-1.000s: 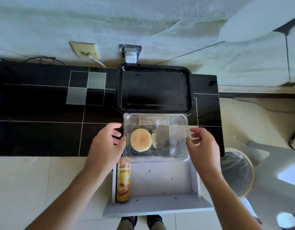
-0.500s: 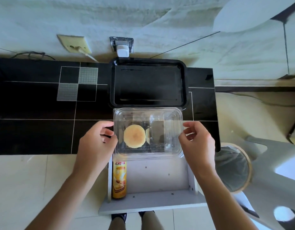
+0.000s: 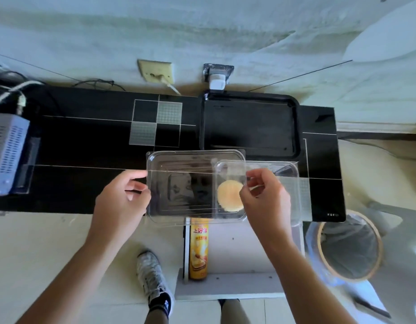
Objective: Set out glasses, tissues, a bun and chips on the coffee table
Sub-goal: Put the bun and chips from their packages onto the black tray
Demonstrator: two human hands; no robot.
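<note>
Fingers of the left hand (image 3: 121, 202) pinch the clear lid (image 3: 179, 188) at its left edge; the right hand (image 3: 265, 197) pinches its right rim. Beneath, the bun (image 3: 229, 198) lies in the clear container (image 3: 293, 183) on the black table (image 3: 85, 148).

Left hand (image 3: 121, 198): forearm extended forward, fingers curled, thumb uppermost, pinching edge of clear plastic lid (image 3: 179, 188). Right hand (image 3: 265, 195): forearm extended forward, fingers curled, pinching rim of clear plastic container (image 3: 293, 183). Hands apart, level with each other.
</note>
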